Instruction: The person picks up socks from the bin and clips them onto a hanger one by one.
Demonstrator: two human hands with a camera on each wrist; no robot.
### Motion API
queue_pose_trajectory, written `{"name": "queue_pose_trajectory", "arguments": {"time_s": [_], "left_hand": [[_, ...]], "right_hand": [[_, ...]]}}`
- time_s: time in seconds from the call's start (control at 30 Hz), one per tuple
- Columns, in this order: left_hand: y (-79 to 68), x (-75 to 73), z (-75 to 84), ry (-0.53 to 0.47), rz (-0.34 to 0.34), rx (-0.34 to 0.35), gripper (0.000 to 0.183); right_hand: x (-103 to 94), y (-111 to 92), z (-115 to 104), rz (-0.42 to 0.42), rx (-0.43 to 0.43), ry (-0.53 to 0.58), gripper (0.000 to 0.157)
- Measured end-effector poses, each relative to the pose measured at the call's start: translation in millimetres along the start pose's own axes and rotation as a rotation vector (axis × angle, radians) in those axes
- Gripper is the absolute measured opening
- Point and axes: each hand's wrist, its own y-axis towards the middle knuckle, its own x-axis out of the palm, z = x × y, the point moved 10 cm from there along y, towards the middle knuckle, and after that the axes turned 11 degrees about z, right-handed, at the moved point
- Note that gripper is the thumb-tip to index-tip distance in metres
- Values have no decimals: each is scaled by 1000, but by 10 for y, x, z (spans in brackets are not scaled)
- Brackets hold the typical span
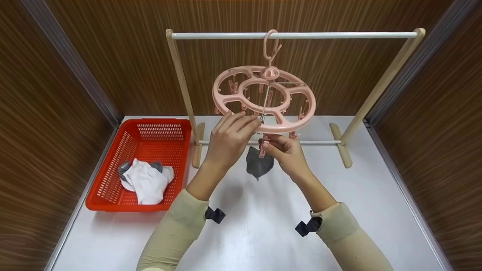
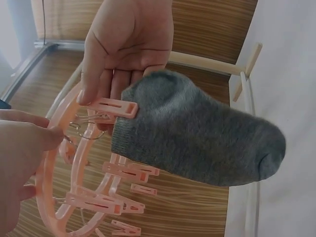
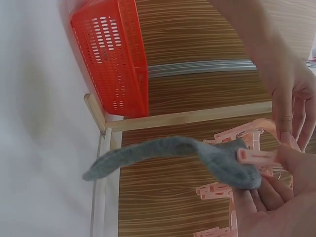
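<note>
While my left hand [image 1: 229, 137] grips the pink hanger ring [image 1: 282, 128], thumb and fingers curled on its near rim, my right hand [image 1: 285, 151] pinches a pink clip [image 2: 112, 107] between thumb and fingers, just right of and below the left. Grey sock [image 2: 197, 133] is at my right fingers: clip tip overlaps the cuff, fingers touch the cuff from behind, toe end dangles below the hand. Can't tell if the clip bites the fabric. Other clips [image 2: 94, 202] hang off the ring near both hands. Hook [image 1: 265, 45] above my hands sits over the white rail [image 1: 339, 35]; wooden posts [image 1: 384, 84] stand either side of them. Red basket [image 1: 128, 207] is left of my left hand, white cloth [image 1: 147, 182] and grey cloth [image 1: 124, 170] inside. White table [image 1: 244, 244] lies below both hands
</note>
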Motion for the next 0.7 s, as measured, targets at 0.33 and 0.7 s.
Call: {"name": "queue_pose_trajectory", "arguments": {"time_s": [0.33, 0.7], "left_hand": [[-49, -42, -19, -4, 50, 13, 24], [-101, -66, -99, -28, 86, 1, 22]], "right_hand": [[-182, -111, -77, 27, -114, -192, 39], [-673, -234, -632, 363, -699, -617, 6]]}}
